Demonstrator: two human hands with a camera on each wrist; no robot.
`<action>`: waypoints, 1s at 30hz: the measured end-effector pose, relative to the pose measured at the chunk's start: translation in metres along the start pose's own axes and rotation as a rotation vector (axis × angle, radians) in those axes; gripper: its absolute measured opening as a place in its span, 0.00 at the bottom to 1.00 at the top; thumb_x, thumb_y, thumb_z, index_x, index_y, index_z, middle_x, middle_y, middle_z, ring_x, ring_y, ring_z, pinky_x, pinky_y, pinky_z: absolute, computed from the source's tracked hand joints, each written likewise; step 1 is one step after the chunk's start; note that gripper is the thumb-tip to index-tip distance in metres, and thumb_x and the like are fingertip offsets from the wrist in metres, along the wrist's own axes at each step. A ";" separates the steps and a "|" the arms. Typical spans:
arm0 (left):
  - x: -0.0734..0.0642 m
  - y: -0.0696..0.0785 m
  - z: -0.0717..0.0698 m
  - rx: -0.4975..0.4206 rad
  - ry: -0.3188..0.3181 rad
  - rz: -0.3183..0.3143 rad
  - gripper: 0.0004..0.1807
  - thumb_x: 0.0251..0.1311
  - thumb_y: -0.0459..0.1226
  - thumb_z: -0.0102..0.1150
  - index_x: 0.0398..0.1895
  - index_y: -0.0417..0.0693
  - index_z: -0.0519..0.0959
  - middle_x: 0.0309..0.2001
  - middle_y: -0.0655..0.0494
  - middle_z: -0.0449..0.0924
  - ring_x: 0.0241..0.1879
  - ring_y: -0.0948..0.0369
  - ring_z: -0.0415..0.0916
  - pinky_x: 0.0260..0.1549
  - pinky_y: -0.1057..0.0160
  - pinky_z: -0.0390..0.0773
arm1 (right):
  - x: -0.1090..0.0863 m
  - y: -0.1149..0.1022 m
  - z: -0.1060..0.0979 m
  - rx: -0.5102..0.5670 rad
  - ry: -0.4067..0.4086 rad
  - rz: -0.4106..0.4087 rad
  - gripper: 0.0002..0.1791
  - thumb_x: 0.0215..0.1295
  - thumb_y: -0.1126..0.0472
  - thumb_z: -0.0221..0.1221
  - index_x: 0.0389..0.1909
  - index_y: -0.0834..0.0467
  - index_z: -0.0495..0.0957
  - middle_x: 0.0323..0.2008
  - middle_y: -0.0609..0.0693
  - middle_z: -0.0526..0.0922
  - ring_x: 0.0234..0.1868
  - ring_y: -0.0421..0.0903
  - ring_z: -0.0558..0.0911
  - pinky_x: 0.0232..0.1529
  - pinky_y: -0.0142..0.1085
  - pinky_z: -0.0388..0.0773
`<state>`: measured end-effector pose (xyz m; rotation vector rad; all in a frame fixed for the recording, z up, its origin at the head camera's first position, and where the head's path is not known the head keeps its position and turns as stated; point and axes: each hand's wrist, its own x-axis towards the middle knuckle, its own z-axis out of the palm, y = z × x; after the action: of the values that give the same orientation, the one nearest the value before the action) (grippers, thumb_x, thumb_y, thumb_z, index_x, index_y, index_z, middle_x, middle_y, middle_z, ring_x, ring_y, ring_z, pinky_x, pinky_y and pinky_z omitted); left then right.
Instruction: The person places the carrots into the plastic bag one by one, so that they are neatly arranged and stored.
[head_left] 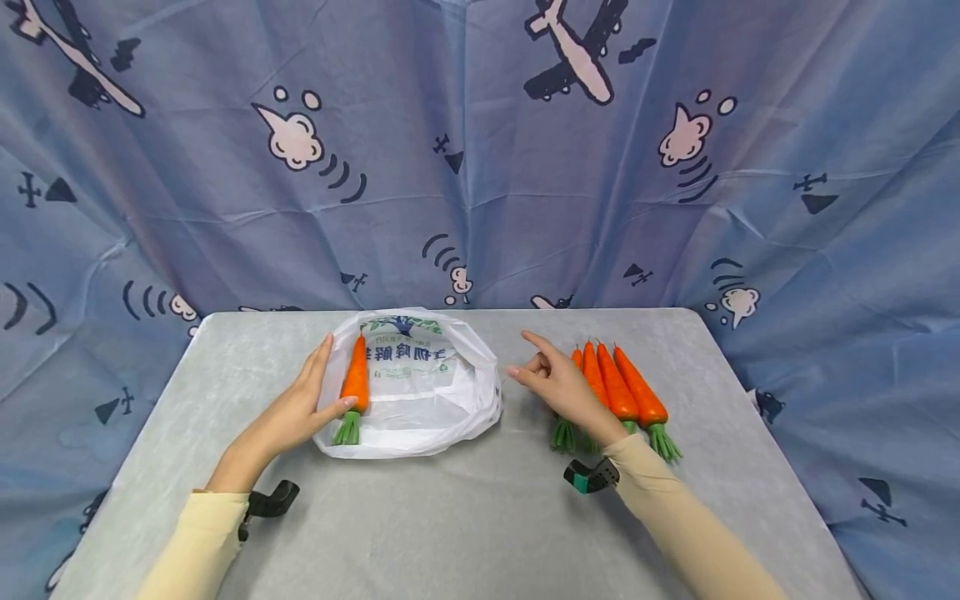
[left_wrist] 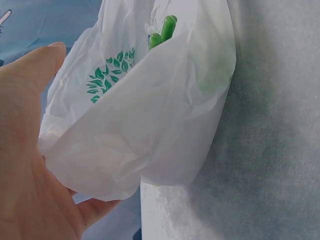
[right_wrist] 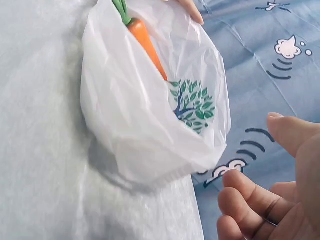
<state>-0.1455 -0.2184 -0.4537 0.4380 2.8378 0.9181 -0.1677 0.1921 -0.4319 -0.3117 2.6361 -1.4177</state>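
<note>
A white plastic bag [head_left: 427, 429] with a green tree print lies with its mouth spread wide. Inside it, along the left side, a carrot [head_left: 357, 379] points away, green stalks toward me. My left hand [head_left: 296, 408] touches the bag's left side, its fingers stretched along the outside and the thumb reaching over near the carrot. Between the bag and a row of carrots [head_left: 635, 387], my right hand [head_left: 562, 383] is raised with nothing in it. Its index finger and thumb stand apart, other fingers loosely bent. That hand and wrist partly cover the leftmost carrots.
Everything rests on a light grey table [head_left: 420, 533] with rounded far corners. Behind it hangs a blue patterned curtain [head_left: 397, 192], close to the table's far edge. A dark wrist device shows on each arm.
</note>
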 end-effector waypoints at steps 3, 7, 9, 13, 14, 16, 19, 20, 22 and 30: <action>0.000 0.000 0.000 0.000 0.000 0.000 0.58 0.65 0.59 0.55 0.78 0.64 0.21 0.81 0.40 0.31 0.76 0.33 0.47 0.69 0.31 0.56 | -0.003 0.006 -0.005 -0.010 0.001 0.019 0.42 0.66 0.46 0.62 0.77 0.53 0.55 0.35 0.57 0.83 0.27 0.47 0.75 0.27 0.32 0.73; 0.000 0.001 0.000 -0.003 -0.001 0.002 0.57 0.65 0.59 0.55 0.78 0.64 0.21 0.80 0.39 0.32 0.76 0.34 0.46 0.69 0.31 0.56 | -0.007 0.014 -0.010 -0.015 0.003 0.041 0.42 0.67 0.47 0.62 0.77 0.54 0.54 0.35 0.59 0.83 0.28 0.50 0.77 0.28 0.32 0.75; 0.000 0.001 0.000 -0.005 -0.003 -0.001 0.57 0.65 0.59 0.55 0.78 0.65 0.21 0.81 0.40 0.31 0.76 0.34 0.46 0.69 0.31 0.56 | -0.009 0.018 -0.013 -0.016 0.007 0.046 0.43 0.67 0.47 0.62 0.77 0.54 0.54 0.35 0.59 0.83 0.28 0.49 0.76 0.28 0.31 0.75; 0.000 0.000 0.001 -0.005 -0.008 -0.005 0.58 0.65 0.61 0.54 0.77 0.64 0.20 0.81 0.41 0.30 0.76 0.33 0.47 0.69 0.31 0.55 | -0.012 0.023 -0.018 -0.033 0.015 0.059 0.44 0.67 0.47 0.62 0.77 0.55 0.54 0.34 0.58 0.82 0.27 0.43 0.75 0.28 0.31 0.74; 0.000 0.000 0.001 -0.006 -0.009 -0.006 0.58 0.65 0.61 0.54 0.77 0.64 0.20 0.81 0.40 0.30 0.75 0.33 0.47 0.69 0.31 0.55 | -0.013 0.025 -0.019 -0.030 0.020 0.066 0.43 0.67 0.47 0.62 0.77 0.55 0.54 0.33 0.58 0.82 0.27 0.43 0.74 0.27 0.31 0.73; 0.001 0.000 0.001 -0.007 -0.009 -0.008 0.58 0.65 0.61 0.54 0.77 0.64 0.20 0.81 0.40 0.30 0.75 0.33 0.47 0.69 0.31 0.56 | -0.016 0.028 -0.022 -0.020 0.023 0.080 0.43 0.67 0.47 0.62 0.77 0.54 0.54 0.33 0.58 0.81 0.27 0.44 0.75 0.27 0.31 0.73; 0.001 0.000 0.001 -0.011 -0.009 -0.009 0.58 0.65 0.61 0.55 0.78 0.64 0.21 0.81 0.40 0.31 0.76 0.33 0.47 0.69 0.31 0.56 | -0.021 0.034 -0.028 -0.005 0.023 0.085 0.43 0.68 0.47 0.61 0.78 0.54 0.53 0.34 0.60 0.82 0.29 0.47 0.76 0.28 0.31 0.73; 0.001 0.000 0.001 -0.010 -0.008 -0.007 0.58 0.65 0.61 0.54 0.78 0.64 0.21 0.81 0.40 0.31 0.76 0.34 0.47 0.69 0.31 0.56 | -0.025 0.030 -0.030 0.003 0.020 0.094 0.43 0.68 0.48 0.61 0.78 0.54 0.53 0.35 0.62 0.82 0.31 0.50 0.77 0.29 0.31 0.73; 0.001 0.000 0.001 -0.011 -0.008 -0.007 0.58 0.65 0.61 0.54 0.78 0.63 0.21 0.81 0.40 0.31 0.76 0.34 0.46 0.70 0.32 0.55 | -0.028 0.030 -0.033 0.006 0.016 0.102 0.43 0.69 0.48 0.60 0.78 0.54 0.52 0.36 0.63 0.82 0.32 0.51 0.77 0.30 0.30 0.73; 0.001 0.000 0.002 -0.015 -0.013 -0.017 0.58 0.64 0.61 0.55 0.78 0.63 0.21 0.81 0.42 0.30 0.76 0.34 0.46 0.70 0.32 0.55 | -0.034 0.053 -0.041 -0.067 0.058 0.150 0.43 0.68 0.43 0.60 0.78 0.53 0.53 0.33 0.55 0.83 0.31 0.46 0.79 0.31 0.32 0.75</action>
<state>-0.1459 -0.2177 -0.4553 0.4164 2.8166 0.9299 -0.1492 0.2617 -0.4534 -0.0781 2.6932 -1.3132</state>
